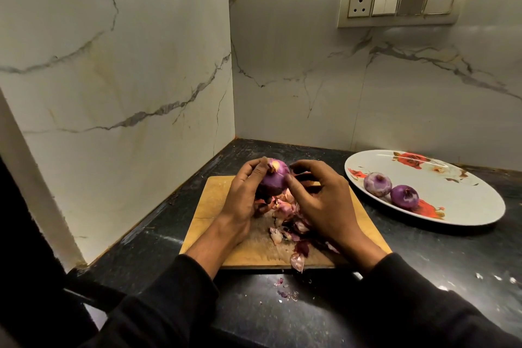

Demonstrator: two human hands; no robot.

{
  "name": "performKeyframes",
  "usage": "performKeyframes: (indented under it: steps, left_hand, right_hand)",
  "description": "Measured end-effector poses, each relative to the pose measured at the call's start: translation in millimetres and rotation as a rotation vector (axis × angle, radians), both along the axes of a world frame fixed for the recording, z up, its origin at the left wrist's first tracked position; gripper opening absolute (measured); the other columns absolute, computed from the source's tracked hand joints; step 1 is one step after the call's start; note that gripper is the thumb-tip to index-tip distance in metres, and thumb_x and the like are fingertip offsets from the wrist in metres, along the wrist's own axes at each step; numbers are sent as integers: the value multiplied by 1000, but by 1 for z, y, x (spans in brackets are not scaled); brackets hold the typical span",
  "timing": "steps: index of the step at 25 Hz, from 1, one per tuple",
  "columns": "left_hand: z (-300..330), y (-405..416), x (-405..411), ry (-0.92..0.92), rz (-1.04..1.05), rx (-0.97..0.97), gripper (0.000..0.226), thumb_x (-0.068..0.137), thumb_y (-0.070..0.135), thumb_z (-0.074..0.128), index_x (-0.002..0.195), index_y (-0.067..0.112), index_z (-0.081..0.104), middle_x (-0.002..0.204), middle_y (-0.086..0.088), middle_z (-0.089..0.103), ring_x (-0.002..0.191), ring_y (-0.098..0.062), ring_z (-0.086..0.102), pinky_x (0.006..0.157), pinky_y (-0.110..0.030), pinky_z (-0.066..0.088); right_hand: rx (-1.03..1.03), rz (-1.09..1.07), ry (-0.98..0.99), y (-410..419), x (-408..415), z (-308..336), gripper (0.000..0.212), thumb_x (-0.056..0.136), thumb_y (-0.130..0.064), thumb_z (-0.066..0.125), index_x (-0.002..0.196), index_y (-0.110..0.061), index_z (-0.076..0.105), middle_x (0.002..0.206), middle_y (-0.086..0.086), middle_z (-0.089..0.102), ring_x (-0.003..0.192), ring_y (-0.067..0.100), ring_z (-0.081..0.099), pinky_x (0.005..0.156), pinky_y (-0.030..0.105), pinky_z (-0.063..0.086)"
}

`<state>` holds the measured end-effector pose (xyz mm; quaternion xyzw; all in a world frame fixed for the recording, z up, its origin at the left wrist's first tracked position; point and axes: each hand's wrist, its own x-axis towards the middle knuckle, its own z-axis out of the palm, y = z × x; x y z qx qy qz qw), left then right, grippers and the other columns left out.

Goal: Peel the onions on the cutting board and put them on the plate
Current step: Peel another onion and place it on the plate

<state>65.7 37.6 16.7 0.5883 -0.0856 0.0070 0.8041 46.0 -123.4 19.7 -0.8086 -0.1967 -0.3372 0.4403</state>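
Observation:
My left hand (243, 195) grips a purple onion (275, 178) above the wooden cutting board (206, 212), fingers curled around its left side. My right hand (316, 198) is beside the onion's right side, thumb and fingertips pinching a strip of dark peel at the onion's edge. Loose onion skins (288, 223) lie heaped on the board under and between my hands. Two peeled onions (377, 183) (404, 196) sit side by side on the white flowered plate (463, 200) to the right.
The board lies on a dark stone counter (423, 257) in a corner of marble walls. Small peel scraps (282, 288) lie on the counter in front of the board. A switch panel (401, 4) is on the back wall.

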Motion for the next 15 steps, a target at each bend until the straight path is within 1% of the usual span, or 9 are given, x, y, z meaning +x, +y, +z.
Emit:
performKeyframes:
  steps: [2,4,7,9,12,15]
  left_hand:
    - [-2,-2,1,-21,-38,40,46,88,45,60,122,15,64,115,-14,70,96,-24,71,68,-31,59]
    - [-4,-3,2,-39,-50,73,50,86,48,59,122,14,65,117,-16,70,101,-25,70,80,-38,60]
    - [-5,-4,3,-60,-33,123,56,85,52,57,121,10,65,118,-18,69,107,-27,67,95,-44,54]
    - [-6,-4,5,-68,-24,149,60,85,53,57,123,7,64,117,-17,70,111,-29,68,97,-42,54]
    - [-8,-3,6,-71,-29,169,57,87,51,57,123,7,64,116,-14,71,110,-27,69,95,-39,55]
    - [-10,-3,6,-68,-31,182,55,87,51,57,123,10,64,116,-13,71,108,-25,69,94,-39,56]
  right_hand:
    - [22,32,42,1,0,-2,30,90,-23,72,119,-15,70,108,-5,72,97,4,68,77,21,58]
    - [38,13,42,1,2,-3,26,90,-19,73,115,-16,74,102,-4,75,93,3,70,76,21,58]
    - [42,-7,37,-3,2,-2,19,89,-16,74,107,-14,77,96,-4,77,88,0,70,74,22,58]
    - [23,0,48,-4,0,-1,21,88,-19,75,109,-14,77,98,-4,77,88,-1,70,73,23,59]
    - [-1,5,54,-2,-1,1,22,88,-20,74,109,-14,76,99,-3,77,86,-2,70,71,23,59]
    - [-17,-2,54,-1,-2,2,20,89,-19,73,107,-13,76,97,-3,77,84,-3,70,70,17,57]
